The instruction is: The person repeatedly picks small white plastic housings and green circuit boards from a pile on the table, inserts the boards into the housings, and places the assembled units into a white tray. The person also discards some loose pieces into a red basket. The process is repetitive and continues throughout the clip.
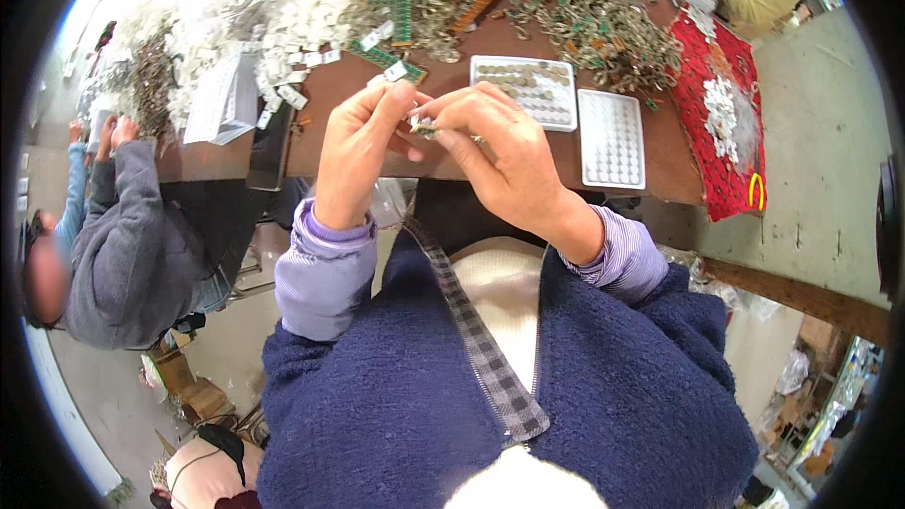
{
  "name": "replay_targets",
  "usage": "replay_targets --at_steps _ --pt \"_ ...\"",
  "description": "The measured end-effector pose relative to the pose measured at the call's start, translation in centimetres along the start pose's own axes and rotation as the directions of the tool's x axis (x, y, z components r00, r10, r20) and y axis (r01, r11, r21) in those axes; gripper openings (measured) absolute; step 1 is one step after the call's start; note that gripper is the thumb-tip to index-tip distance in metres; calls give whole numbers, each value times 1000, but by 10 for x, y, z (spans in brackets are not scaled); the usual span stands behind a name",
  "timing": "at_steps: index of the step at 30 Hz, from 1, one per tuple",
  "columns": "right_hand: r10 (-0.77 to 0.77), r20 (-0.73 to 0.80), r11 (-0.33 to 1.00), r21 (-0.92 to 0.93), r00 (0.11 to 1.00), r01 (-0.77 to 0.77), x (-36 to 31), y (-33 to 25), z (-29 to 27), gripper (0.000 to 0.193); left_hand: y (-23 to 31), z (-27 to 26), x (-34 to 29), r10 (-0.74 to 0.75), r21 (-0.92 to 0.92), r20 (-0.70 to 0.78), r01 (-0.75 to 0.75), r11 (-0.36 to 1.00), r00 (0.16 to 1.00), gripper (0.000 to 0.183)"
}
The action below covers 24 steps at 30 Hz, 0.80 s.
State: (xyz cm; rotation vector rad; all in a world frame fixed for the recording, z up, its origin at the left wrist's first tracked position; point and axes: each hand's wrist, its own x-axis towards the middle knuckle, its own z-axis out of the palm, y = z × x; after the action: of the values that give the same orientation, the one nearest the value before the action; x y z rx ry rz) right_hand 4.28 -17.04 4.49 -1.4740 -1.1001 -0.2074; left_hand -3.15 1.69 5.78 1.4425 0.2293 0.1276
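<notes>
Both hands are raised together over the near edge of the brown table (667, 165). Between their fingertips is a small white-and-metal part (421, 123), partly covered by the fingers. My left hand (354, 139) pinches it from the left, thumb up. From the right, my right hand (509, 149) closes thumb and forefinger on the same part. Its exact kind is too small to make out. Just behind the hands lies a green strip (381, 58) with white pieces on it. Right of them, a white tray (569, 85) holds rows of small round pieces.
Another white tray (584, 137) with round cells lies nearby. White pieces (292, 14) and metal parts (603, 33) heap at the back. A dark flat slab (271, 149) and folded white tray (219, 102) sit left; red cloth (693, 123) hangs right. A grey-sleeved co-worker (132, 236) works left.
</notes>
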Motion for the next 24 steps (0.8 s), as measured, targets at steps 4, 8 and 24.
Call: replay_targets --at_steps 4,8,24 --pt "335 -98 925 221 937 -308 -18 -3 -22 7 -17 37 -12 11 -290 98 18 957 995 43" --pt "383 -151 909 234 911 -344 -32 -5 -38 6 -37 56 -4 38 -335 37 -24 942 999 45" --pt "635 323 591 381 701 -711 -37 -12 -65 6 -51 49 6 223 -148 210 -194 970 952 30"
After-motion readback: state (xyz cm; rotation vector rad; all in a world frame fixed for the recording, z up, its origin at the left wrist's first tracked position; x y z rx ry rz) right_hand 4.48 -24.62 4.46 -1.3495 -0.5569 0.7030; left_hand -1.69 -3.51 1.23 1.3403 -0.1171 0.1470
